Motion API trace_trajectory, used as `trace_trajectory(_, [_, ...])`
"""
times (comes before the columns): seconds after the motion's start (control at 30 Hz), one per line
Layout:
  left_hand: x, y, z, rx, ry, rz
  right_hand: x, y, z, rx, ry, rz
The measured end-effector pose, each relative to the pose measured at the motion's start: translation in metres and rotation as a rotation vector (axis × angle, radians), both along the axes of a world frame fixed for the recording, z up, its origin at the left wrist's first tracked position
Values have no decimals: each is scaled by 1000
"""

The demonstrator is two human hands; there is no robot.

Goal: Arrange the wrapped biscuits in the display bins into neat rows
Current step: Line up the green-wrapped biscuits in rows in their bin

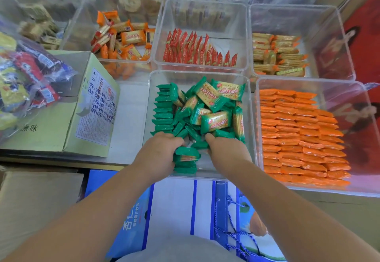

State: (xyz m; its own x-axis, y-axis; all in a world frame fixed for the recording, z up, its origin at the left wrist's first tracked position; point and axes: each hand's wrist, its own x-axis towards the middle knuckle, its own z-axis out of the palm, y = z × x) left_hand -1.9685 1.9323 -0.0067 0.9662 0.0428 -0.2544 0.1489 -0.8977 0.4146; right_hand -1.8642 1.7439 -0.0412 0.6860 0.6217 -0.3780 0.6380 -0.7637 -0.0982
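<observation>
A clear plastic bin (249,118) in the middle front holds green-wrapped biscuits (213,105). Several stand in a neat row along its left side, and a loose heap fills the centre and right. My left hand (162,150) is at the bin's near left and grips a small stack of green packets (186,156) against the near wall. My right hand (228,148) reaches in beside it, fingers curled down among the loose packets; whether it holds one is hidden.
To the right is a bin of orange packets (298,134) in neat rows. Behind stand bins of red packets (197,50), loose orange packets (123,37) and tan packets (275,54). A cardboard box (67,105) and a snack bag (26,76) sit left.
</observation>
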Motion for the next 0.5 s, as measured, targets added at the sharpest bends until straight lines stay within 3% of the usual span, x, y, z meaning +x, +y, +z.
trace_trajectory(0.23, [9,-22,-2,-10,15,-7,-7,-14,3,252,188,-208])
trace_trajectory(0.37, [13,-20,-8,2,73,16,-8,-17,-4,251,308,-228])
trace_trajectory(0.5, [15,-12,-13,186,19,-148,-8,-21,-7,307,266,-286])
